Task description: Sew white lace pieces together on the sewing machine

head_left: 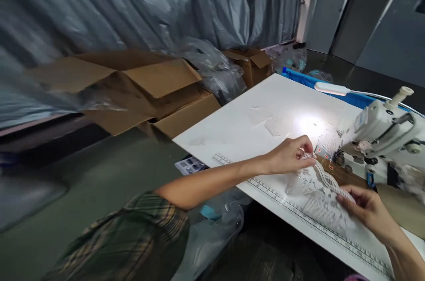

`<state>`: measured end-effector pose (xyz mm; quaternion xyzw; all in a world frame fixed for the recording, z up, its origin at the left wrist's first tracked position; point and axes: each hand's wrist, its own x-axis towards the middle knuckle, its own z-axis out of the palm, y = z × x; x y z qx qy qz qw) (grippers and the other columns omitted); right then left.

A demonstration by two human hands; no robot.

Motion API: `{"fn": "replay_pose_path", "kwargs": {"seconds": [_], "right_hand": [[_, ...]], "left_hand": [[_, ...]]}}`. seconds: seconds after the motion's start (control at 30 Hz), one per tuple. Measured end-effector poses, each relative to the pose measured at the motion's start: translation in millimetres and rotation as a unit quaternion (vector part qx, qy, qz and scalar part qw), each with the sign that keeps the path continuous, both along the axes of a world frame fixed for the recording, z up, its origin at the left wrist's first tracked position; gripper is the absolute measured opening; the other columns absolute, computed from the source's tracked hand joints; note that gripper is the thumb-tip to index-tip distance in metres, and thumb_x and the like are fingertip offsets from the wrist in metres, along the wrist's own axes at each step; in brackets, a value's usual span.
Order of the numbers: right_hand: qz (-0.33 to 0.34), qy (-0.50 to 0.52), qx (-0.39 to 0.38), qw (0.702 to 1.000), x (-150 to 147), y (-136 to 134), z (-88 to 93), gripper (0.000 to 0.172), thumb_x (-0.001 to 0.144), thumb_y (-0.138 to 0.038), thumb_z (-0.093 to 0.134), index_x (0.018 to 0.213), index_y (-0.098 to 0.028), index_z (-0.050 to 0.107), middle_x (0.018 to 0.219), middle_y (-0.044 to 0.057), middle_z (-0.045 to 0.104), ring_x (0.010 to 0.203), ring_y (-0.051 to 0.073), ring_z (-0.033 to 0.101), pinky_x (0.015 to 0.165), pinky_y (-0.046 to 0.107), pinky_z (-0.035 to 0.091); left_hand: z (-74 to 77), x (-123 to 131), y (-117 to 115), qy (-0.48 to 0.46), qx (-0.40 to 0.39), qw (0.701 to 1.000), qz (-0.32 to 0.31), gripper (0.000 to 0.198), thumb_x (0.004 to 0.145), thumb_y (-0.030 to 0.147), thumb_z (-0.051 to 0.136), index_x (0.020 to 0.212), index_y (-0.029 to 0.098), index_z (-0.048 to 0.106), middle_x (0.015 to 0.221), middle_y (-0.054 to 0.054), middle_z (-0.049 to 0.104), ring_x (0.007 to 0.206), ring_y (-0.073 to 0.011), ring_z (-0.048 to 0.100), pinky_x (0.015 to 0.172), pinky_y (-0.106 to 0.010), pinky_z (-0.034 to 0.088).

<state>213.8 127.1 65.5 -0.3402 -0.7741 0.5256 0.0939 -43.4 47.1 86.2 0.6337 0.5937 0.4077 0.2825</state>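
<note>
A piece of white lace (327, 183) with a scalloped, braided edge stretches between my two hands, over the front part of a white sewing table. My left hand (294, 154) pinches its upper left end, close to the machine's needle area. At the lower right, my right hand (365, 205) grips the other end between thumb and fingers. Below the edge, the lace hangs down over the printed ruler marks. Just beyond my hands stands a white sewing machine (381, 134). Another lace piece (328, 139) lies on the table behind my left hand, near the lamp's bright spot.
A white lamp (332, 89) lights the tabletop (226, 126). Faint lace scraps (272, 126) lie farther back. Open cardboard boxes (159, 81) and clear plastic bags (219, 68) stand left of the table, before a silver curtain (212, 1). A clear bag (212, 232) hangs below the front edge.
</note>
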Motion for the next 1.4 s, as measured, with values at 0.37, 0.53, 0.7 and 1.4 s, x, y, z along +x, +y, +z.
{"fn": "replay_pose_path", "kwargs": {"seconds": [0.37,0.53,0.7,1.4], "right_hand": [[-0.219,-0.253,0.231,0.914,-19.6,38.1,12.5,0.037,0.080,-0.057,0.059,0.081,-0.022,0.071,0.058,0.004,0.062,0.063,0.024,0.062,0.054,0.029,0.036],[-0.203,-0.296,0.241,0.902,-11.0,33.7,15.5,0.036,0.074,-0.057,0.066,0.083,-0.022,0.067,0.064,0.004,0.064,0.065,0.023,0.060,0.056,0.029,0.034],[-0.247,-0.140,0.137,0.949,4.6,23.8,11.0,0.035,0.064,-0.052,0.074,0.073,-0.022,0.058,0.061,-0.001,0.058,0.056,0.014,0.052,0.055,0.028,0.038],[0.030,-0.032,0.503,0.863,-18.4,6.7,-15.8,0.034,0.099,-0.030,0.043,0.121,-0.021,0.068,0.100,0.012,0.066,0.093,0.025,0.063,0.082,0.041,0.056]], "left_hand": [[-39.6,-4.0,41.7,0.348,0.192,0.900,-0.181,0.026,0.103,0.032,0.048,0.121,0.020,0.062,0.131,-0.011,0.064,0.109,-0.0226,0.064,0.086,-0.037,0.050],[-42.2,-0.2,33.1,0.318,0.210,0.886,-0.262,0.029,0.100,0.039,0.054,0.121,0.023,0.068,0.131,-0.008,0.067,0.108,-0.0245,0.065,0.090,-0.040,0.046],[-36.6,0.9,26.7,0.256,0.164,0.922,-0.238,0.035,0.094,0.049,0.060,0.116,0.024,0.070,0.128,-0.010,0.068,0.109,-0.0262,0.065,0.097,-0.046,0.045],[-14.6,-4.8,20.9,0.066,-0.149,0.986,-0.034,0.067,0.082,0.037,0.060,0.142,0.011,0.045,0.082,-0.002,0.065,0.072,-0.0183,0.062,0.064,-0.029,0.045]]}}
